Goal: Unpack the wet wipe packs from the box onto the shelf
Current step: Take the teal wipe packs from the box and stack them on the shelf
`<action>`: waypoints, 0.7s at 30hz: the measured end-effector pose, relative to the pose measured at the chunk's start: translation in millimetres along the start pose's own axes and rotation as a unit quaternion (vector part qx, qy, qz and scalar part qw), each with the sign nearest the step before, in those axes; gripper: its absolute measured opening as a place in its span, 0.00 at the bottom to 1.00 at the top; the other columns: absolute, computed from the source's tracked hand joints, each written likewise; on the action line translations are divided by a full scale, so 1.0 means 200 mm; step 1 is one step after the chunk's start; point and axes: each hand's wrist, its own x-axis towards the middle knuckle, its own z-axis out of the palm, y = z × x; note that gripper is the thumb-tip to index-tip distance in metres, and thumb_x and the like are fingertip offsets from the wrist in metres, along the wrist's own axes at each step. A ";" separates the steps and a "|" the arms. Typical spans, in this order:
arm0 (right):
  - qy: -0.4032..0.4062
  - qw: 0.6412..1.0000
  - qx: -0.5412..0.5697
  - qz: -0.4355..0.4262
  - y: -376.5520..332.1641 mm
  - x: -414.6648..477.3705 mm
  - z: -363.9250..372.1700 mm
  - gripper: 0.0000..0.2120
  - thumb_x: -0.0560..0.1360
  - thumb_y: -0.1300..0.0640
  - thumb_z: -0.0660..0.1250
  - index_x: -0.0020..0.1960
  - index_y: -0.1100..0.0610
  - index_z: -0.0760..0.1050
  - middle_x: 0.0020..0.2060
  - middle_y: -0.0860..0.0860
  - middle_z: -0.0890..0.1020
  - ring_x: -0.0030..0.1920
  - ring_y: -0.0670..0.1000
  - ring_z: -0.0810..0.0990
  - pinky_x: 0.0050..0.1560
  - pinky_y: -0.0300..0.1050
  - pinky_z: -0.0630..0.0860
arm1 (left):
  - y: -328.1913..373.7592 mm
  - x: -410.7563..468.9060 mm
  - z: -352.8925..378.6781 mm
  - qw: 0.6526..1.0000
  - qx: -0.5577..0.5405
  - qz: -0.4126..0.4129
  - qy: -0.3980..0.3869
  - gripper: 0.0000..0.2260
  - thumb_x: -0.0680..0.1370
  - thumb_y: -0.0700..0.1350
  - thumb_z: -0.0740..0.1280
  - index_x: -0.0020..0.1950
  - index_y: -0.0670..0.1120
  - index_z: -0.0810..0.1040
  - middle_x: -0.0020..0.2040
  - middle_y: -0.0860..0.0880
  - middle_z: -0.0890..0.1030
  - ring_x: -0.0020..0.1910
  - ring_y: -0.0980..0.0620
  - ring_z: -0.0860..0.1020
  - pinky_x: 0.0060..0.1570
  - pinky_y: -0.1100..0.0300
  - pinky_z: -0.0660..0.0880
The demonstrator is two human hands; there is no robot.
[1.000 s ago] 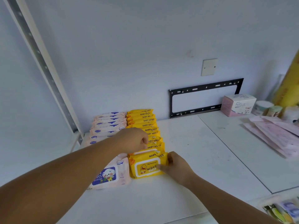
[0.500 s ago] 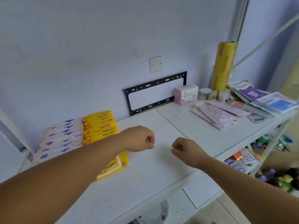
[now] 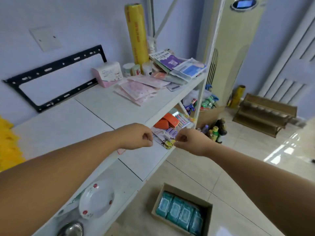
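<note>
A cardboard box stands on the floor at the bottom centre, with several teal wet wipe packs side by side inside it. The white top shelf runs across the left and middle. A blurred sliver of the yellow wipe packs shows at its far left edge. My left hand hovers over the shelf's front edge, fingers curled shut and holding nothing. My right hand is level with it, just beyond the edge, also curled shut with nothing in it. Both hands are well above the box.
The right end of the shelf carries a pink box, pink packets, small jars, a tall yellow film roll and booklets. Lower shelves hold a white bowl, a metal bowl and stationery. Bottles and a wooden rack stand on the tiled floor.
Both hands have left the yellow pack on the shelf and drawn back to the shelf's front edge. The view has swung right and down, bringing the box on the floor into sight.
</note>
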 end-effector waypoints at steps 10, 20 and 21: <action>-0.084 0.989 -0.038 0.113 0.53 -0.23 0.10 0.15 0.76 0.45 0.70 0.57 0.54 0.80 0.51 0.49 0.82 0.52 0.51 0.81 0.53 0.46 0.77 | 0.25 0.21 0.50 0.991 0.014 -0.016 -0.129 0.12 0.77 0.57 0.69 0.58 0.55 0.80 0.53 0.57 0.80 0.49 0.57 0.77 0.49 0.60 0.73; -0.235 0.946 -0.062 0.214 0.88 -0.37 0.56 0.16 0.77 0.46 0.67 0.58 0.56 0.77 0.54 0.52 0.82 0.55 0.55 0.79 0.55 0.50 0.77 | 0.10 0.38 1.06 0.968 -0.038 -0.046 -0.245 0.11 0.79 0.55 0.68 0.57 0.51 0.81 0.50 0.58 0.77 0.55 0.54 0.78 0.57 0.56 0.75; -0.247 0.941 -0.062 0.223 0.91 -0.38 0.60 0.15 0.77 0.47 0.67 0.57 0.57 0.78 0.53 0.53 0.82 0.54 0.55 0.79 0.53 0.50 0.77 | 0.08 0.39 1.12 0.965 -0.043 -0.051 -0.255 0.11 0.79 0.55 0.68 0.57 0.51 0.82 0.50 0.58 0.78 0.55 0.54 0.78 0.59 0.55 0.76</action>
